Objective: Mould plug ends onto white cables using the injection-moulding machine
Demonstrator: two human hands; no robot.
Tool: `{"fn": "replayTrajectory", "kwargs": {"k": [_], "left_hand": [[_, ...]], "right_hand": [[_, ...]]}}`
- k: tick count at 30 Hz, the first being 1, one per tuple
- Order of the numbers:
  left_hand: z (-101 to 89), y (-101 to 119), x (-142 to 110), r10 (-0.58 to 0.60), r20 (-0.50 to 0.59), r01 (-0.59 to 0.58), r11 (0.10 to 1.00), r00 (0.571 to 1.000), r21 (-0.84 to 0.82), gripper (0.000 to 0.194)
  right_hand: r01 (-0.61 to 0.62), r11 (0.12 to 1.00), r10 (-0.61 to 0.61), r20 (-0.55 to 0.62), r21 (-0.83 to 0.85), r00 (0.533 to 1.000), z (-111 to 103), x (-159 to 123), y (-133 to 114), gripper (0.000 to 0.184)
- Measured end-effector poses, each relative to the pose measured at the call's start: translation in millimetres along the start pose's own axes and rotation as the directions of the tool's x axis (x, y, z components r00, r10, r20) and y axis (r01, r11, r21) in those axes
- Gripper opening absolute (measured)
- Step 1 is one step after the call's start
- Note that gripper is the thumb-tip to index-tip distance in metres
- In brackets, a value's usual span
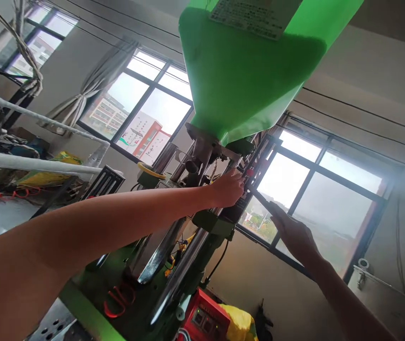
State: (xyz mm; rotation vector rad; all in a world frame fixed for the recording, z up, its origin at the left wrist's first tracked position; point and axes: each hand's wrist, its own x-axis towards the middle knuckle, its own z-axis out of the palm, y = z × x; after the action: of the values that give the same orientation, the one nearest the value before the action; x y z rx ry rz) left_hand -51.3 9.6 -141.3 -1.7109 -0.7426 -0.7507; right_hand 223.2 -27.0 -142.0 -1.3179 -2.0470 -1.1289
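My left hand point(229, 188) reaches up to the upper part of a green machine point(209, 222), below a large green hopper point(248, 80). Its fingers are curled at a fitting there, and what they grip is hidden. My right hand point(296, 237) is closed round the lower end of a long, thin bar-shaped tool point(261, 198). The tool's upper end meets the machine close to my left fingers; the exact contact cannot be made out. Dark material fills the hopper's lower part, and a printed label point(255, 16) is stuck on its front.
Shiny upright columns point(179, 270) rise from the machine's green base. A red control box point(206, 317) stands low down, beside a yellow bag point(240, 322). White-wrapped pipes point(39, 163) run along the left. Windows point(330, 199) line the wall behind. A red coiled hose point(115, 303) lies on the base.
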Motion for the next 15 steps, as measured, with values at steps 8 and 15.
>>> {"fn": "replayTrajectory", "kwargs": {"k": [8,15], "left_hand": [[-11.6,-8.0,-9.2,0.029,-0.019,-0.028,0.998,0.999,0.059,0.031],[-22.2,-11.8,-15.5,-0.046,0.009,0.046,0.999,0.999,-0.024,0.029]], "right_hand": [[0.218,0.9,-0.278,-0.113,-0.377,0.954,23.0,23.5,8.2,0.048],[0.208,0.757,-0.387,-0.168,-0.619,0.907,9.3,49.6,14.5,0.046]]}}
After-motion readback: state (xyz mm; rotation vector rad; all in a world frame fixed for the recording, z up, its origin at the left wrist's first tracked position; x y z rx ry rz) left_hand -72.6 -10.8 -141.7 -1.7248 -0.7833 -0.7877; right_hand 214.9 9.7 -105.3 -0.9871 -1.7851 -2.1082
